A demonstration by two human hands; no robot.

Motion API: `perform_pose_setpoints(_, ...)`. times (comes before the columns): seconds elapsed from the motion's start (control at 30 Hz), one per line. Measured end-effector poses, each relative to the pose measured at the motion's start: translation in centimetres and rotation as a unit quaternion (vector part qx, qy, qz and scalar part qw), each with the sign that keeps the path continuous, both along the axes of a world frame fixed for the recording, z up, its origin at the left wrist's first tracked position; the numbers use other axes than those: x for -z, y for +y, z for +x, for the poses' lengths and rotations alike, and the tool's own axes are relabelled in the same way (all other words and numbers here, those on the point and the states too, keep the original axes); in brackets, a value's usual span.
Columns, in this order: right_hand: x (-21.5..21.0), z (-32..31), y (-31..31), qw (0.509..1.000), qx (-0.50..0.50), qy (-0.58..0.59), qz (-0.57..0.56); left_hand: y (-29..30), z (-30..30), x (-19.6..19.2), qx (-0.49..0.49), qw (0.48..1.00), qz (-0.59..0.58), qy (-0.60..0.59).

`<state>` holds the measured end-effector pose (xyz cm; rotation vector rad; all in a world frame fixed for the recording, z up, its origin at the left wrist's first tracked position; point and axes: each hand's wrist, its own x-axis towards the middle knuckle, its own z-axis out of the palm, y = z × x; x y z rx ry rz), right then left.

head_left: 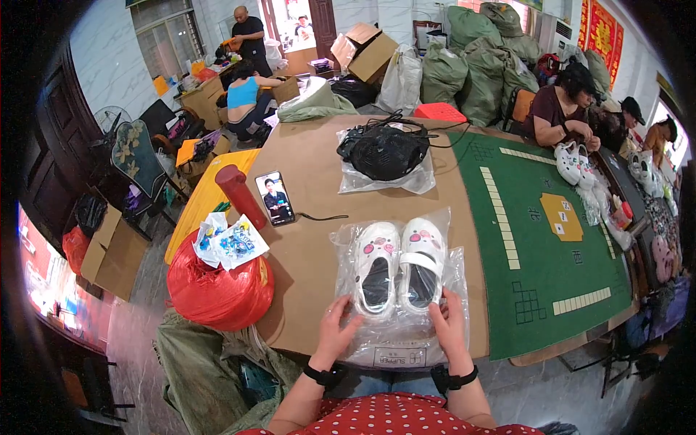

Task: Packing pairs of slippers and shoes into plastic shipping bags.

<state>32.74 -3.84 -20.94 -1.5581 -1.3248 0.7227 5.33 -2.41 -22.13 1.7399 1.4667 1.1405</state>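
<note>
Fingers of my left hand [336, 328] and right hand [449, 326] press on a clear bag [395, 341] at the near edge of the counter [304, 167]; each grip lies flat on the plastic, not clenched. Inside the bag sits a pair of white clogs [399, 264], side by side, toes away from me. Left of them stands a red spool [217, 290]. Farther off lie a phone [275, 198] and a black bundle [384, 152]. Across the green mat [536, 239], a person handles more clogs.

My phone [275, 198] lies by a red bottle [240, 196]. A black fan [386, 151] sits past it. A big red bag [217, 286] is on my left.
</note>
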Motion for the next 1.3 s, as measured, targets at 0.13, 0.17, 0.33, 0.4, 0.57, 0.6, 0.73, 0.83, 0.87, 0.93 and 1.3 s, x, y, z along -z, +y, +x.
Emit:
perform_pose_setpoints(0.13, 0.25, -0.03, -0.01, 1.000, 0.002, 0.008, 0.001, 0.07, -0.06, 0.22, 0.004, 1.000, 0.007, 0.000)
perform_pose_setpoints(0.17, 0.23, -0.07, 0.00, 1.000, 0.002, 0.007, 0.006, 0.08, -0.08, 0.28, 0.004, 1.000, 0.009, 0.000)
perform_pose_setpoints(0.33, 0.32, -0.12, 0.01, 1.000, 0.001, 0.013, 0.018, 0.01, -0.01, 0.07, 0.004, 1.000, 0.010, 0.004)
perform_pose_setpoints(0.4, 0.41, -0.09, 0.00, 1.000, 0.000, 0.004, 0.019, 0.01, -0.03, 0.13, 0.004, 1.000, 0.010, 0.003)
perform_pose_setpoints(0.57, 0.57, 0.02, 0.02, 1.000, 0.003, 0.014, 0.002, 0.05, -0.04, 0.00, 0.006, 1.000, 0.005, -0.002)
perform_pose_setpoints(0.6, 0.56, 0.04, 0.01, 1.000, 0.003, 0.014, 0.002, 0.05, -0.03, 0.04, 0.006, 1.000, 0.005, -0.002)
perform_pose_setpoints(0.73, 0.27, 0.04, 0.00, 1.000, 0.001, 0.010, 0.000, 0.01, 0.00, -0.05, 0.002, 1.000, 0.008, 0.004)
perform_pose_setpoints(0.83, -0.06, -0.06, -0.04, 1.000, -0.001, 0.013, -0.003, 0.05, -0.08, 0.11, 0.005, 1.000, -0.005, 0.000)
perform_pose_setpoints(0.87, -0.11, -0.09, -0.06, 1.000, -0.002, 0.016, -0.002, 0.06, -0.11, 0.18, 0.008, 1.000, -0.009, -0.007)
perform_pose_setpoints(0.93, -0.09, -0.08, -0.06, 1.000, -0.001, 0.016, -0.002, 0.06, -0.04, 0.18, 0.006, 1.000, -0.006, -0.006)
perform_pose_setpoints(1.3, 0.11, -0.04, -0.08, 1.000, 0.002, 0.021, 0.000, 0.01, -0.02, -0.08, 0.006, 1.000, -0.001, 0.008)
